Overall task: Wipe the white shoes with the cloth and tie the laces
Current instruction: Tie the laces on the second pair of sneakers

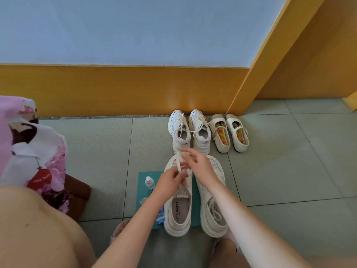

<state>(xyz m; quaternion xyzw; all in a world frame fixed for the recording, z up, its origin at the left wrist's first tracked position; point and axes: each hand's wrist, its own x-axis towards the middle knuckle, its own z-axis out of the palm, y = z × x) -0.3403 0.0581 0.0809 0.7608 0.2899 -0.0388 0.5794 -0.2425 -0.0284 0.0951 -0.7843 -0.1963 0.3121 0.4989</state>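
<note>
My left hand (pixel 171 179) pinches the lace (pixel 178 165) above the shoe (pixel 178 209); my right hand (pixel 200 165) meets it, and I cannot tell its grip.

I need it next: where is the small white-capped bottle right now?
In the head view, the small white-capped bottle sits on the teal cloth, left of centre, just left of the left hand.

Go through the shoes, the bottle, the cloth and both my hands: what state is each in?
Laced shoe under the hands: upright, not yet tied.
Lace: lifted.
Left hand: pinches the lace.
Right hand: at the lace, grip unclear.
Shoe beside it: upright, laces slack.
Bottle: capped.
Cloth: spread flat.
Sneakers by wall: laces loose.
Strap shoes: straps fastened.
</note>
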